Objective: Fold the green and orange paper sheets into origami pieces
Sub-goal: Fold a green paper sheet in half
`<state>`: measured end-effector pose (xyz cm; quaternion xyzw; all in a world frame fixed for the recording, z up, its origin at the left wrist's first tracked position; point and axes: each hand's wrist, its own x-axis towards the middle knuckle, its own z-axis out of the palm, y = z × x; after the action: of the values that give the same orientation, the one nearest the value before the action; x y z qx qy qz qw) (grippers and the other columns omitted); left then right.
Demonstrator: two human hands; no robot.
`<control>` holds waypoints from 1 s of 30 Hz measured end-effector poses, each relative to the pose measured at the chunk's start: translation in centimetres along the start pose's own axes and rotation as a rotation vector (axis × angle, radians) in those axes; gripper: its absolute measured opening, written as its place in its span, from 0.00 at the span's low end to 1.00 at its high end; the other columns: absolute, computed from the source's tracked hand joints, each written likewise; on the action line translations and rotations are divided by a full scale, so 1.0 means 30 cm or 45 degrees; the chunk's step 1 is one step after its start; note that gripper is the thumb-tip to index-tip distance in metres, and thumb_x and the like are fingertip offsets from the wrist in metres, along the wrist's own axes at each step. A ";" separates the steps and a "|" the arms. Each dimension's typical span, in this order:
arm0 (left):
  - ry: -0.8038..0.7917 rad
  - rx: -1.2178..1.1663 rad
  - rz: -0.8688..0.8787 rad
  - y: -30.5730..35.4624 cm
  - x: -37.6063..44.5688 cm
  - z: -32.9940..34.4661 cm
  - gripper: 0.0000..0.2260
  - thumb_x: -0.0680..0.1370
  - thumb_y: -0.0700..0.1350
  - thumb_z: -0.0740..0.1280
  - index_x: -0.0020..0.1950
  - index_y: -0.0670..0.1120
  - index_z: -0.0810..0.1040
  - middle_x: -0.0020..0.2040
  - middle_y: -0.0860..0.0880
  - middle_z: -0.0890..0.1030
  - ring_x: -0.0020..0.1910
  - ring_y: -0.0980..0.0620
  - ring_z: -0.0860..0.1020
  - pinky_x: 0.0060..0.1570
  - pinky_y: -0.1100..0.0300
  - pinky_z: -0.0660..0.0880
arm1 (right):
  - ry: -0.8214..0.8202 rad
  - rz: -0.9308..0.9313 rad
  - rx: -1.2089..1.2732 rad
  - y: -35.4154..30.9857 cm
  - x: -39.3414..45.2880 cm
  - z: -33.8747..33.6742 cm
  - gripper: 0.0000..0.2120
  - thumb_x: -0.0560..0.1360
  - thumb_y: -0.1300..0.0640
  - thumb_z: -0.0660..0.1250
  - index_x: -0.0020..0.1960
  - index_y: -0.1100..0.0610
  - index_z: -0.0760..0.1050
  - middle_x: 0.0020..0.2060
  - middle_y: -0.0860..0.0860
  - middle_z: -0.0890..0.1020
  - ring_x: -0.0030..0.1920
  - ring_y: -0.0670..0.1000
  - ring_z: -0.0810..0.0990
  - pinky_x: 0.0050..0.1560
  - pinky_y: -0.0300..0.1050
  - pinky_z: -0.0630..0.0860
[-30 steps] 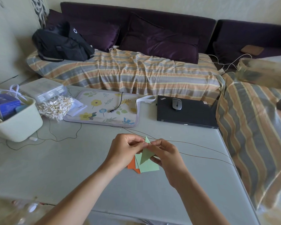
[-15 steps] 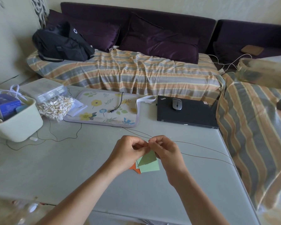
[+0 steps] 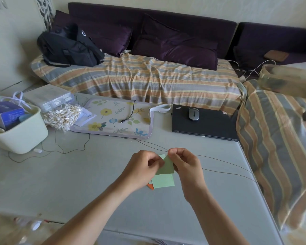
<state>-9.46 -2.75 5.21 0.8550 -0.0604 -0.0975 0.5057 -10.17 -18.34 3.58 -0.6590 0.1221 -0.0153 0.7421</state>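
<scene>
Cream plastic tub [image 3: 23, 137], far left on the table [image 3: 78, 183], holding a blue box [image 3: 6, 114]. Next to it, a clear bag of cotton swabs [image 3: 61, 114], touching a flat white packet [image 3: 48, 97] behind it. Floral mat [image 3: 113, 121], lying flat, a short black cable [image 3: 129, 114] across it. Centre foreground: my left hand [image 3: 142, 167], fingers curled, pinching the left edge of a folded green paper piece [image 3: 167, 166]; I hold it up off the table, tilted. My right hand [image 3: 185, 165] pinches the same piece at its top corner, thumb and forefinger pressed together on it. Directly beneath, flat on the table: a loose green paper sheet [image 3: 163, 181], with an orange paper sheet [image 3: 150, 186] peeking out from under its left corner. Thin dark wires [image 3: 224, 163] trail across the table to the right of my hands. Right rear: closed black laptop [image 3: 205, 124] with a grey mouse [image 3: 193, 114] resting on its lid. Behind all: a striped cover [image 3: 148, 80] over the couch, a black bag [image 3: 69, 46] on it at left.
</scene>
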 end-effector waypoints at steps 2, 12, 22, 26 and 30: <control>0.005 0.009 0.004 -0.004 0.001 0.002 0.11 0.81 0.45 0.67 0.41 0.47 0.85 0.37 0.47 0.85 0.35 0.50 0.85 0.29 0.50 0.82 | 0.018 -0.013 -0.003 0.004 0.000 0.002 0.04 0.79 0.60 0.70 0.47 0.60 0.81 0.34 0.50 0.80 0.35 0.49 0.75 0.40 0.45 0.72; 0.130 0.126 0.035 -0.038 0.027 -0.015 0.12 0.82 0.47 0.67 0.42 0.45 0.84 0.33 0.51 0.81 0.31 0.58 0.73 0.35 0.59 0.68 | -0.201 0.132 -0.121 -0.005 0.002 -0.012 0.04 0.77 0.60 0.73 0.46 0.61 0.81 0.38 0.53 0.83 0.38 0.49 0.79 0.48 0.44 0.79; 0.043 0.133 0.091 -0.020 0.015 -0.014 0.07 0.81 0.43 0.68 0.45 0.45 0.84 0.36 0.53 0.83 0.34 0.62 0.80 0.34 0.69 0.73 | -0.154 0.119 -0.182 -0.011 0.003 -0.020 0.11 0.76 0.59 0.74 0.45 0.68 0.78 0.37 0.56 0.79 0.39 0.51 0.76 0.45 0.45 0.78; 0.039 0.102 0.037 -0.018 0.012 -0.014 0.05 0.78 0.41 0.71 0.44 0.46 0.86 0.36 0.52 0.85 0.34 0.56 0.83 0.31 0.65 0.77 | -0.145 0.183 -0.110 -0.009 0.006 -0.030 0.07 0.78 0.59 0.72 0.44 0.63 0.80 0.40 0.57 0.82 0.43 0.52 0.80 0.48 0.44 0.81; 0.013 0.124 -0.003 -0.018 0.011 -0.020 0.08 0.78 0.42 0.71 0.39 0.47 0.85 0.35 0.50 0.85 0.32 0.56 0.83 0.28 0.63 0.76 | -0.231 0.223 -0.136 -0.017 -0.002 -0.029 0.06 0.77 0.59 0.72 0.48 0.63 0.82 0.42 0.57 0.84 0.44 0.50 0.81 0.47 0.40 0.80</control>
<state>-9.01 -2.05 4.98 0.8793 -0.0615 -0.0905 0.4636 -10.34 -19.24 3.99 -0.6831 0.1122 0.1159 0.7123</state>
